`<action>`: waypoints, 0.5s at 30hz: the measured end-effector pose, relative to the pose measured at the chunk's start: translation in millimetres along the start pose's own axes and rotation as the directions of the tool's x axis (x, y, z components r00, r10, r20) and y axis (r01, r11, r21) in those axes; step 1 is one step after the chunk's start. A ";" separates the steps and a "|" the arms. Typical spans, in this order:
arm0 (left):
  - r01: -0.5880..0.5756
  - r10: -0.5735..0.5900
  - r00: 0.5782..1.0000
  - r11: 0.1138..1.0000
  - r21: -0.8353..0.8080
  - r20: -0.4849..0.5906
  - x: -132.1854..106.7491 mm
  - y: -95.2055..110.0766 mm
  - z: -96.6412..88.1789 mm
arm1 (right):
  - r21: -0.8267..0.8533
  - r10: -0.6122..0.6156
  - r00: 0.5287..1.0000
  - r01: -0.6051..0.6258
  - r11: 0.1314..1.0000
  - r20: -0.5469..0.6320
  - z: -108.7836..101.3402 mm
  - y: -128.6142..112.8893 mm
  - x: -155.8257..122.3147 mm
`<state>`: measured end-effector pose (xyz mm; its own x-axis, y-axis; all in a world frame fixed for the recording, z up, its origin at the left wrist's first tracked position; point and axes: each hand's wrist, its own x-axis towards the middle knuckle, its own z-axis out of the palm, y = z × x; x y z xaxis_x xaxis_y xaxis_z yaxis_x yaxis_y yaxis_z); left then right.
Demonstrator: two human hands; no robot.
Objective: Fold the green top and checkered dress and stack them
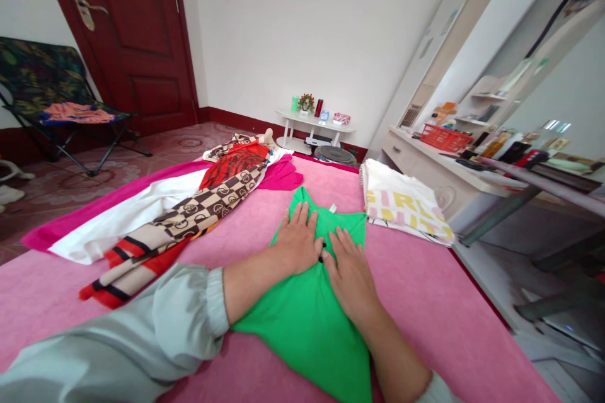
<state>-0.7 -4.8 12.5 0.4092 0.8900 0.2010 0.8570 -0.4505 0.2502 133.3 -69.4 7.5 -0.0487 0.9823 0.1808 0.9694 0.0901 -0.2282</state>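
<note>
A green shirt [307,321] with dark buttons and a small white neck label lies spread on the pink bed cover [416,302]. Its collar end points away from me. My left hand [297,242] rests flat on the upper left of the shirt, fingers stretched out. On the upper right part, beside the buttons, my right hand [347,271] lies with its palm down and fingers apart. Both hands press on the cloth without gripping it. The parts of the shirt under my palms are hidden.
A folded white T-shirt [401,198] with lettering lies at the bed's right edge. To the left are a patterned scarf [208,201], white cloth [174,198] and magenta cloth [283,173]. A cluttered dresser [411,151] stands right; a folding chair [42,82] stands left.
</note>
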 end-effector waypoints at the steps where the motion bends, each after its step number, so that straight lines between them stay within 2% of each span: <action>1: -0.004 0.004 1.000 0.999 -0.034 -0.020 1.7 -1.9 -1.2 | -0.006 0.000 1.000 0.000 1.000 0.000 -0.7 -0.4 0.1; 4: 0.004 -0.024 0.987 0.991 -0.132 -0.157 12.6 -11.9 -7.9 | -0.014 -0.002 1.000 0.002 1.000 -0.010 -1.1 -0.7 0.2; 7: 0.119 -0.185 0.945 0.963 -0.243 -0.269 33.5 -34.4 -12.9 | -0.014 0.007 1.000 -0.008 1.000 -0.020 -0.6 -2.7 0.1; 9: 0.211 -0.305 0.924 0.910 -0.357 -0.231 50.7 -54.4 -11.8 | -0.012 0.016 1.000 -0.016 1.000 -0.023 -1.0 -5.1 0.0; 11: 0.265 -0.372 0.916 0.844 -0.466 -0.152 68.1 -73.7 -7.6 | -0.008 0.021 0.999 -0.021 1.000 -0.025 -2.1 -7.3 -0.2; 13: 0.277 -0.382 0.918 0.810 -0.518 -0.107 84.0 -88.7 -2.7 | -0.003 0.019 0.999 -0.019 1.000 -0.029 -3.5 -8.8 -0.9; 15: 0.225 -0.341 0.935 0.776 -0.589 -0.092 97.7 -97.7 0.6 | 0.003 0.017 0.999 -0.017 1.000 -0.033 -4.6 -9.3 -1.9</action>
<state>-44.3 126.3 7.1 0.0615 0.9798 0.1900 0.5728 -0.1906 0.7972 125.4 -72.8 13.7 -0.0242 0.9777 0.2087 0.9694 0.0740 -0.2343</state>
